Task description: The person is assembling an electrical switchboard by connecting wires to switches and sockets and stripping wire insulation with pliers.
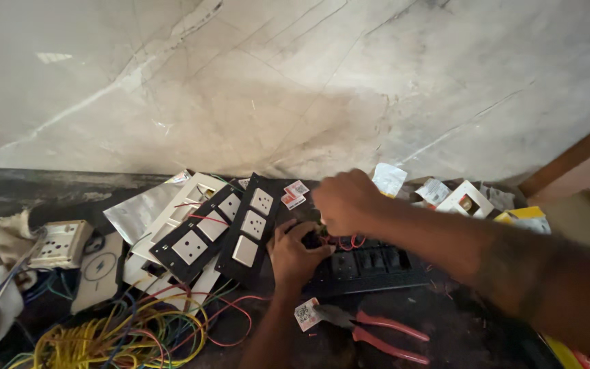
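Left hand [293, 256] pinned the black switch panel [370, 265]; right hand [345, 200] pinched its red wires [349, 242]. Panel looked rigid, light; wires springy.

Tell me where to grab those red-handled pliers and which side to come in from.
Take the pliers by the two red handles, closing around both where they run near each other, just right of the pivot. Come from above and from the right: the handles splay out that way with bare surface around them, while the dark jaws point left, next to a small tag and the left hand.
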